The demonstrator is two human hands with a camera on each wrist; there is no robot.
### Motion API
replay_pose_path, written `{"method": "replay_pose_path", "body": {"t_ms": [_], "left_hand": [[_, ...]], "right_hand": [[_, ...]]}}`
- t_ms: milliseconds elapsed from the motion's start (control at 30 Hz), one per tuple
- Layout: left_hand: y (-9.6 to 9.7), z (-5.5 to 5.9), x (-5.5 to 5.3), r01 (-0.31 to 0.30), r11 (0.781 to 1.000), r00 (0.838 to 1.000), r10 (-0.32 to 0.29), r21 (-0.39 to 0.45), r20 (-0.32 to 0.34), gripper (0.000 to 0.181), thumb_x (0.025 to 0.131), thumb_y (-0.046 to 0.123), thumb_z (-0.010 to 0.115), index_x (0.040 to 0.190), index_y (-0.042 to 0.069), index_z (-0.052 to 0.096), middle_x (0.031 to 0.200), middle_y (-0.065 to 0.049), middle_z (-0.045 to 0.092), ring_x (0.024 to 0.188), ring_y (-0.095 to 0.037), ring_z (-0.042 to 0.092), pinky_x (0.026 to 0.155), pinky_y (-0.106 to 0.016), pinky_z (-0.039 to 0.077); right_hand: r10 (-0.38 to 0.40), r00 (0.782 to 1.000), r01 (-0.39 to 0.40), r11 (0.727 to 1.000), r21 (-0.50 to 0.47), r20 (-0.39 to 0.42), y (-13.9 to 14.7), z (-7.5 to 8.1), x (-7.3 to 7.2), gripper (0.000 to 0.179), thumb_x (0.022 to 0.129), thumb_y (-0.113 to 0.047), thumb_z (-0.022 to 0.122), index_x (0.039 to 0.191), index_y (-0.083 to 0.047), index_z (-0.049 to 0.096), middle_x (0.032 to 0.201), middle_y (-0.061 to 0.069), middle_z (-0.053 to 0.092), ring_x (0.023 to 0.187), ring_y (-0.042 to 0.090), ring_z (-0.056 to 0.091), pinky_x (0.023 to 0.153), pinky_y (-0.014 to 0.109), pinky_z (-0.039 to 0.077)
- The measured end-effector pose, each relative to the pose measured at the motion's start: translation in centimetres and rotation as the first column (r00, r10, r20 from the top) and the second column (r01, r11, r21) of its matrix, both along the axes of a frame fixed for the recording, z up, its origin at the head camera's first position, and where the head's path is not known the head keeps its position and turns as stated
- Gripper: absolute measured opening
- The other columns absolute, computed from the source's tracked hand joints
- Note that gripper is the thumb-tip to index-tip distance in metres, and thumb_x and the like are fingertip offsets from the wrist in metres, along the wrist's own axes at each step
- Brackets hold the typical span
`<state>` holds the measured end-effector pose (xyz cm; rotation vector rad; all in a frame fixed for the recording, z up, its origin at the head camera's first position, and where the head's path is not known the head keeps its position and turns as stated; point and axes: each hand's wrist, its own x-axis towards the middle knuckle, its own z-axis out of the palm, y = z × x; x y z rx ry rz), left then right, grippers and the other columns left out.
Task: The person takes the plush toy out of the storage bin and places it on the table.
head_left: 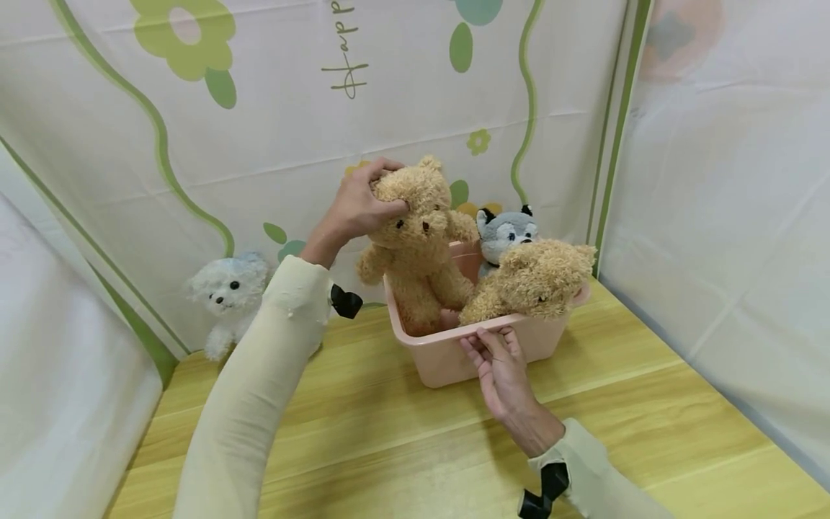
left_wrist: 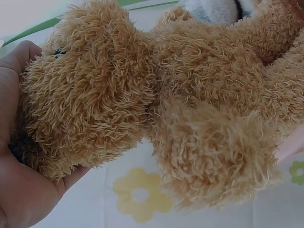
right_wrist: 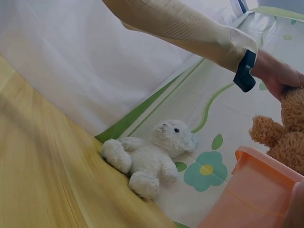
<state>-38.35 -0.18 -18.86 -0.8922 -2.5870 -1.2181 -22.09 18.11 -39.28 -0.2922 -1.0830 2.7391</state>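
Observation:
My left hand (head_left: pixel 360 203) grips a curly tan teddy bear (head_left: pixel 415 252) by the head, thumb across its forehead. The bear is upright, its legs down inside a pink plastic bin (head_left: pixel 447 364). With thumb and curled fingers, my right hand (head_left: pixel 502 371) pinches the bin's near rim. A second tan teddy bear (head_left: pixel 547 277) leans over the right part of that rim, head outward. Behind it a grey husky plush (head_left: pixel 509 234) shows its head and chest; the rest is hidden. In the left wrist view the held bear's fur (left_wrist: pixel 204 85) fills most of the picture.
A white plush dog (head_left: pixel 230 285) sits at the table's back left, partly behind my left sleeve; the right wrist view shows it whole (right_wrist: pixel 154 154). The wood-grain table (head_left: pixel 363 440) meets a printed curtain (head_left: pixel 402 94) at the back and white sheets at both sides.

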Motion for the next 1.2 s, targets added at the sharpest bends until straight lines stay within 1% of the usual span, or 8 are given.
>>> {"method": "replay_pose_path", "body": {"t_ms": [133, 267, 367, 533, 633, 800, 1000, 1200], "left_hand": [[-0.6, 0.8, 0.3, -0.011, 1.0, 1.0, 0.011, 0.015, -0.001, 0.059, 0.08, 0.018, 0.075, 0.136, 0.023, 0.056, 0.143, -0.01, 0.049, 0.134, -0.026, 0.043, 0.104, -0.048, 0.044], [-1.3, 1.8, 0.6, -0.025, 0.999, 1.0, 0.025, 0.046, 0.01, 0.06, 0.08, 0.016, 0.074, 0.137, 0.023, 0.056, 0.148, -0.006, 0.045, 0.14, -0.023, 0.037, 0.109, -0.047, 0.04], [-1.8, 2.7, 1.0, -0.019, 0.996, 0.999, 0.017, 0.092, 0.028, 0.058, 0.08, 0.013, 0.074, 0.135, 0.022, 0.057, 0.144, -0.006, 0.048, 0.134, -0.02, 0.042, 0.103, -0.044, 0.045], [-2.9, 4.0, 1.6, -0.001, 0.981, 0.999, -0.005, 0.196, 0.032, 0.055, 0.078, 0.006, 0.075, 0.13, 0.017, 0.06, 0.127, -0.006, 0.057, 0.115, -0.018, 0.053, 0.091, -0.037, 0.053], [-3.8, 4.7, 1.8, -0.011, 0.967, 0.999, 0.002, 0.253, 0.036, 0.052, 0.078, 0.003, 0.074, 0.127, 0.017, 0.062, 0.12, -0.004, 0.058, 0.109, -0.018, 0.056, 0.086, -0.033, 0.053], [-5.4, 5.7, 2.3, -0.032, 0.951, 0.999, 0.019, 0.307, 0.045, 0.051, 0.077, -0.001, 0.071, 0.124, 0.018, 0.064, 0.118, -0.002, 0.059, 0.108, -0.018, 0.056, 0.083, -0.03, 0.051], [-7.5, 5.9, 2.5, -0.061, 0.951, 0.998, 0.049, 0.303, 0.047, 0.049, 0.08, 0.0, 0.07, 0.124, 0.02, 0.065, 0.119, 0.001, 0.059, 0.107, -0.018, 0.055, 0.077, -0.026, 0.051], [-9.6, 4.8, 2.0, -0.113, 0.966, 0.993, 0.1, 0.231, 0.068, 0.051, 0.081, 0.002, 0.071, 0.129, 0.019, 0.062, 0.12, 0.002, 0.059, 0.103, -0.015, 0.057, 0.072, -0.021, 0.054]], "right_hand": [[0.0, 1.0, 0.0, 1.0, 0.004, -0.002, 0.0, 0.1, 0.0, 0.01, 0.102, -0.006, 0.05, 0.097, -0.014, 0.044, 0.089, -0.001, 0.058, 0.086, 0.011, 0.06, 0.092, 0.025, 0.054], [0.001, 1.0, -0.001, 1.0, 0.0, -0.005, 0.0, 0.0, -0.1, 0.011, 0.102, -0.006, 0.051, 0.096, -0.013, 0.044, 0.089, -0.001, 0.058, 0.086, 0.011, 0.06, 0.092, 0.025, 0.054], [0.0, 1.0, 0.0, 1.0, 0.0, -0.007, 0.0, 0.0, -0.1, 0.011, 0.102, -0.007, 0.051, 0.096, -0.013, 0.044, 0.089, -0.001, 0.058, 0.086, 0.011, 0.06, 0.093, 0.025, 0.054], [0.0, 1.0, 0.0, 1.0, 0.007, -0.01, -0.1, 0.1, -0.1, 0.012, 0.102, -0.007, 0.05, 0.095, -0.014, 0.043, 0.09, -0.001, 0.057, 0.086, 0.011, 0.059, 0.092, 0.024, 0.054], [0.001, 1.0, -0.001, 1.0, 0.002, -0.012, -0.1, 0.1, -0.2, 0.012, 0.102, -0.007, 0.05, 0.095, -0.013, 0.043, 0.089, -0.001, 0.058, 0.085, 0.011, 0.06, 0.091, 0.024, 0.054], [0.001, 1.0, -0.001, 1.0, -0.012, -0.017, -0.1, 0.1, -0.3, 0.012, 0.102, -0.006, 0.05, 0.095, -0.012, 0.043, 0.089, -0.001, 0.058, 0.085, 0.011, 0.061, 0.091, 0.024, 0.055], [0.0, 1.0, 0.0, 1.0, -0.018, -0.016, -0.2, 0.1, -0.3, 0.013, 0.102, -0.005, 0.049, 0.093, -0.013, 0.043, 0.089, 0.0, 0.058, 0.084, 0.011, 0.061, 0.09, 0.024, 0.055], [-0.011, 1.0, 0.011, 1.0, -0.02, -0.021, -0.1, 0.2, -0.3, 0.013, 0.102, -0.005, 0.048, 0.093, -0.013, 0.045, 0.088, 0.0, 0.058, 0.084, 0.011, 0.061, 0.089, 0.024, 0.055]]}}
